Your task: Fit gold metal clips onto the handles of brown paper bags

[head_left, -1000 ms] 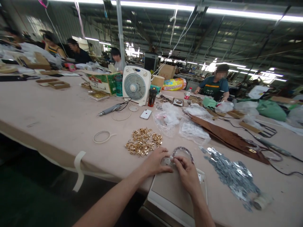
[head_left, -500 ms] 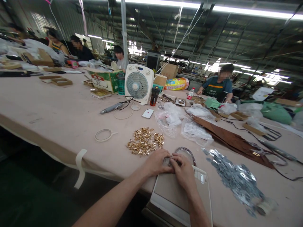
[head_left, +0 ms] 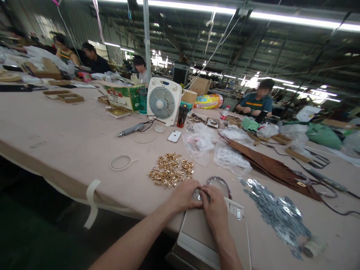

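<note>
Pinkish tabletop [head_left: 70, 131] spreads ahead; my left hand [head_left: 187, 194] and right hand [head_left: 215, 206] meet, fingers bunched about a shiny piece [head_left: 197, 194], gripping or not I can't tell, both over the beige panel's [head_left: 194, 227] far end, long axis unclear; curved handle [head_left: 216, 177] just beyond, tray [head_left: 120, 116] of gold bits [head_left: 118, 112] farther off

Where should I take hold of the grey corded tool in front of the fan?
I'd grip the grey corded tool around mid-barrel, from above on its near side: it lies flat, narrow tip pointing left, cord end towards the fan.
</note>
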### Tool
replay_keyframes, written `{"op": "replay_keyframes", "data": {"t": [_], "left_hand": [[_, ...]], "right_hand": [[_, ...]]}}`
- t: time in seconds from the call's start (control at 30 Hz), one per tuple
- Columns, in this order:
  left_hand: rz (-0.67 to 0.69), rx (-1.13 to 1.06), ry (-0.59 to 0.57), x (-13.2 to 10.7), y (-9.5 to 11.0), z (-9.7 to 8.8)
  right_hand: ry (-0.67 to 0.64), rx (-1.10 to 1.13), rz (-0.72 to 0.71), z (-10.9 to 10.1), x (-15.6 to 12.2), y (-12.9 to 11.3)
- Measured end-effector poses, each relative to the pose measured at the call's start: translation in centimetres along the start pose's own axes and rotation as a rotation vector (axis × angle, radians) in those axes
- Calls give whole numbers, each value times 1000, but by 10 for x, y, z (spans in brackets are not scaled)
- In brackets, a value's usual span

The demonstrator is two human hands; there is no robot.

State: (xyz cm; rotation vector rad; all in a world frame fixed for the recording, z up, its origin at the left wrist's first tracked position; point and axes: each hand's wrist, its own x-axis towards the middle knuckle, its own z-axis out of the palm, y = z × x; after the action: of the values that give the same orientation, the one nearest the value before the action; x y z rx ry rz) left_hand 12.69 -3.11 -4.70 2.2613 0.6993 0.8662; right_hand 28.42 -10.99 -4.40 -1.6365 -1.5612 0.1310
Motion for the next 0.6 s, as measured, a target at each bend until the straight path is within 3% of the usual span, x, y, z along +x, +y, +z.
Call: {"op": "replay_keyframes", "data": {"t": [0.17, 0.37, 0.47, 0.6], "left_hand": [[-47, 19, -5, 1, 4, -3], [-89, 60, -29, 2, 0, 0], [-104, 114, -55, 7, -20, 8], [-91, 192, -64, 13, -42, 17]], "right_hand": [[154, 181, 3, -11, -13, -7], [279, 274, 23, -57, -49, -6], [406, 265, 91, -86, -57, 18], [708, 222, 321, -136, -70, 71]]}}
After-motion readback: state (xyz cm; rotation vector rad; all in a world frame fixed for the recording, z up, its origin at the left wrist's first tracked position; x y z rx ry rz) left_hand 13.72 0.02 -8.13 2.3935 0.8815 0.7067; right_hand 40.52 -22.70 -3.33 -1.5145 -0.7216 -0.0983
